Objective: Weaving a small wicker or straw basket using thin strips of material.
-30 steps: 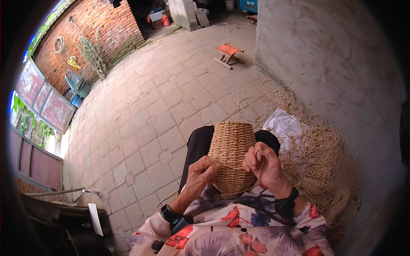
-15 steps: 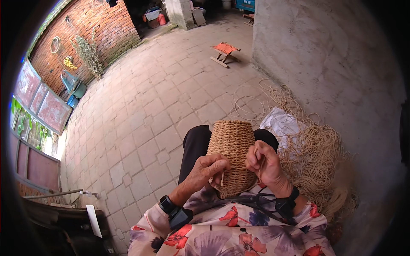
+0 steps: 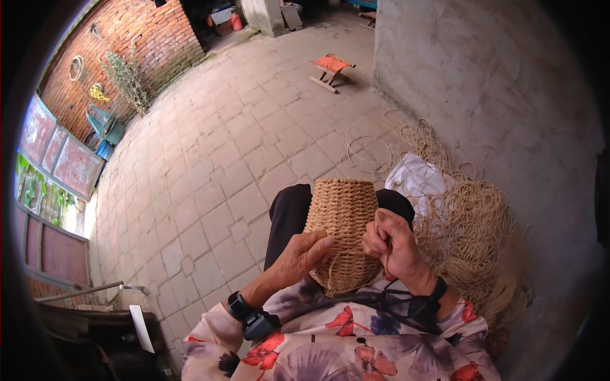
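A tan basket, woven from twisted cord, rests on my lap between my dark-trousered knees, its narrower end pointing away from me. My left hand is closed against its left side, thumb and fingers pinching a short strand of cord that hangs over the weave. At the basket's right side my right hand is closed in a pinch with the thumb up, and a thin bit of cord shows below its fingers. Most of what lies inside both grips is hidden.
To my right a big tangled heap of tan cord lies beside a white cloth, against a grey plastered wall. A folding stool with an orange seat stands ahead on the paving. A brick wall runs far left.
My left hand has turned slightly and drawn its fingers in against the basket, covering more of the strand. My right hand stays in nearly the same pinch. The view has shifted slightly.
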`<action>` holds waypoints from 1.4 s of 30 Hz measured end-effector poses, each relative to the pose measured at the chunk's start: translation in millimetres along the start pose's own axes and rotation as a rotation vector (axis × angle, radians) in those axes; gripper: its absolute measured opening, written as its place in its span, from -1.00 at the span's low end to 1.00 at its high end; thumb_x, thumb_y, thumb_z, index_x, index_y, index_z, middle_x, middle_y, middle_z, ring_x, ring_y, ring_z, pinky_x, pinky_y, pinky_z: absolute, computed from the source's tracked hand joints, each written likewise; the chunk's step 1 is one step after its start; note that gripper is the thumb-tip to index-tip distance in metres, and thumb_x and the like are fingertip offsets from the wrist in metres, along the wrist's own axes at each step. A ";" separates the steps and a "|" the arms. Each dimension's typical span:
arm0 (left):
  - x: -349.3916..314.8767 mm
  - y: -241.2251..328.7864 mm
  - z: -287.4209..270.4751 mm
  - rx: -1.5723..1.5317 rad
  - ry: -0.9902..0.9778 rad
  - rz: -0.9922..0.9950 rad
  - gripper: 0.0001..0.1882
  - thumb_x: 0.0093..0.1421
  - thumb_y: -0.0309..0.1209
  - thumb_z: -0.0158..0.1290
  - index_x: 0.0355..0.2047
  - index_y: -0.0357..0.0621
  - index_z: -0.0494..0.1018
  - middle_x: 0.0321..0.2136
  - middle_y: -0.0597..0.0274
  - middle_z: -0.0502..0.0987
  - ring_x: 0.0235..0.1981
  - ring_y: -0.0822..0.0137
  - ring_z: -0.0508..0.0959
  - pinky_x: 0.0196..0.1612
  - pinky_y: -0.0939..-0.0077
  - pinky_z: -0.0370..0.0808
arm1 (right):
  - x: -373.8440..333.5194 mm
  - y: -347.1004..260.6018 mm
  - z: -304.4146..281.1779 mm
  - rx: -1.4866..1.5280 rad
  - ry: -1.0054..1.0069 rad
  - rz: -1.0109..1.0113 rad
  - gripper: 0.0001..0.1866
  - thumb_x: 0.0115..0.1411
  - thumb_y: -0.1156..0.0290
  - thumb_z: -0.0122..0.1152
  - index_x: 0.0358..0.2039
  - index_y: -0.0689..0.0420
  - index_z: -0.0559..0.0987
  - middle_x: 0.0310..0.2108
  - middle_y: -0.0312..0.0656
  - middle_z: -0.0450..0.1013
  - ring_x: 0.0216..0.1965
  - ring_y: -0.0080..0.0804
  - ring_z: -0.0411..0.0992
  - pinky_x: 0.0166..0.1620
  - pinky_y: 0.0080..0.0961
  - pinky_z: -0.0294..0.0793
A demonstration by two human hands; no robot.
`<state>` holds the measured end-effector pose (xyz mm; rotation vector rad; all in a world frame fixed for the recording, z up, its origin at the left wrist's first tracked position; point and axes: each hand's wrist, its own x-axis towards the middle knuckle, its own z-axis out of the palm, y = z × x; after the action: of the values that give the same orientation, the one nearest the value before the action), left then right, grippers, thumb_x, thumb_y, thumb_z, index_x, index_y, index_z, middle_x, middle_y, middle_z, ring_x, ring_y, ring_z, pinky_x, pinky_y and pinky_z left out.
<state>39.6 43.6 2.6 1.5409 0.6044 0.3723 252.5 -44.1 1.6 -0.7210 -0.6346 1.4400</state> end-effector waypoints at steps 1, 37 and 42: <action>-0.1 -1.2 -0.8 0.131 0.003 0.073 -0.53 0.47 -0.14 -0.16 -0.51 -0.22 0.34 -0.63 0.33 0.33 -0.59 0.48 0.30 -0.51 0.50 0.28 | 0.1 -0.3 0.0 -0.006 0.001 0.001 -0.58 0.42 0.17 -0.04 -0.57 0.02 0.20 -0.72 -0.34 0.14 -0.68 -0.60 0.05 -0.57 -0.59 0.07; -15.7 -9.0 6.7 -0.157 0.187 -0.021 -0.55 0.45 -0.10 -0.13 -0.42 -0.18 0.48 -0.59 0.46 0.37 -0.58 0.58 0.30 -0.48 0.63 0.30 | -16.8 4.1 -12.4 -0.374 0.134 -0.187 -0.56 0.41 0.21 -0.07 -0.62 0.09 0.28 -0.73 -0.33 0.21 -0.66 -0.54 0.31 -0.35 -0.44 0.48; -20.1 -12.9 9.7 -0.145 0.310 0.055 -0.61 0.43 -0.13 -0.07 -0.31 -0.19 0.54 -0.45 0.41 0.43 -0.43 0.58 0.38 -0.35 0.67 0.36 | -20.7 5.3 -8.0 -0.545 0.114 -0.172 -0.57 0.40 0.26 0.01 -0.62 0.15 0.30 -0.74 -0.34 0.22 -0.66 -0.59 0.28 -0.43 -0.53 0.41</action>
<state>27.2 23.8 -8.2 1.3729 0.7593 0.6907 254.3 -65.3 -6.8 -1.1328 -0.9905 1.0615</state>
